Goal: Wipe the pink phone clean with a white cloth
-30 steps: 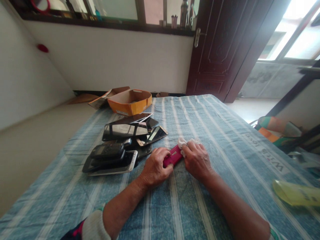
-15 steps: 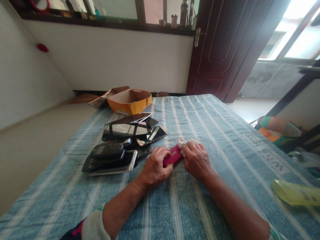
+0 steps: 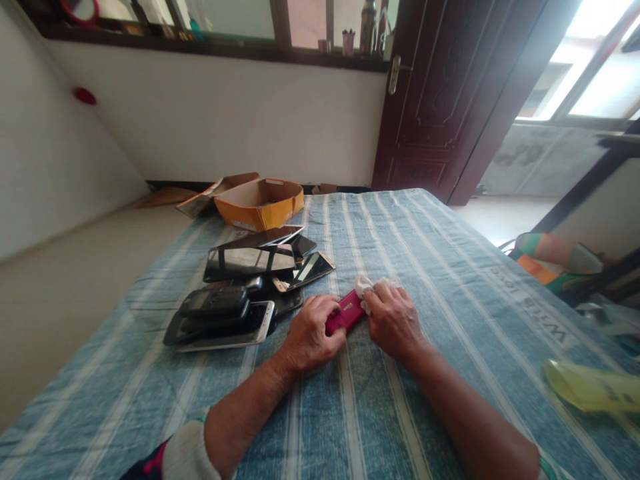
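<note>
A small magenta mobile phone [image 3: 346, 315] lies at a slant low over the striped cloth. My left hand [image 3: 314, 333] grips its near left end, thumb on one side and fingers on the other. In my right hand [image 3: 395, 319] a crumpled white tissue [image 3: 364, 285] is pinched, and it touches the phone's far right end. Left of my hands is a loose pile of phones, among them a black phone [image 3: 215, 302], a white-edged smartphone [image 3: 263, 323] and a gold-edged smartphone [image 3: 313, 270].
An open orange cardboard box [image 3: 265, 212] stands at the table's far left, its lid flap bent outward. A yellow plastic packet [image 3: 590, 387] lies at the right edge. Blue striped cloth [image 3: 425, 267] covers the table. Behind stands a dark red door [image 3: 435, 93].
</note>
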`<state>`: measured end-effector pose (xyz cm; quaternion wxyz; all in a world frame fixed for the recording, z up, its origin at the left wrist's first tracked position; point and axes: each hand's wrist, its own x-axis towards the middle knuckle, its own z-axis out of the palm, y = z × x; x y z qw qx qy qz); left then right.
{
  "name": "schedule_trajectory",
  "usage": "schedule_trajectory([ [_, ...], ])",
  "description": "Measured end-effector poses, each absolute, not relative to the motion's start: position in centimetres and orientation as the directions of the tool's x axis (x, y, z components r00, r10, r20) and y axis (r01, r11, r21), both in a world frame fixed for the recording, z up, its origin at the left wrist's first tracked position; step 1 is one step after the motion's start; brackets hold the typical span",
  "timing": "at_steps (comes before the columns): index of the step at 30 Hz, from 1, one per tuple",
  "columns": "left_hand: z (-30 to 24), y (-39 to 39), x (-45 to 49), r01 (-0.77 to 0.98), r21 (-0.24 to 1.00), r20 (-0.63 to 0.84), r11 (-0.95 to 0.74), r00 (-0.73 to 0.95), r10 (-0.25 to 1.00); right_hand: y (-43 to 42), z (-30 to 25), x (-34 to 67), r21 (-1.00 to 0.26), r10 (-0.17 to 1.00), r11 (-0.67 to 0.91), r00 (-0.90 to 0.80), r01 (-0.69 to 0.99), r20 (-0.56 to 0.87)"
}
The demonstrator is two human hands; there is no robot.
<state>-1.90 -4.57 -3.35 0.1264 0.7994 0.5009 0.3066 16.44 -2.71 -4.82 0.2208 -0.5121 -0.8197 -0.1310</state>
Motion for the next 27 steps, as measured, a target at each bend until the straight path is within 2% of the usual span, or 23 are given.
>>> schedule_trajectory([
  [27, -3.57, -4.47, -1.94, 0.718, 0.517, 0.356, -0.465, 0.314, 0.88, -2.56, -5.07, 16.45, -0.013, 0.754, 0.455, -0.378, 0.89, 0.537],
])
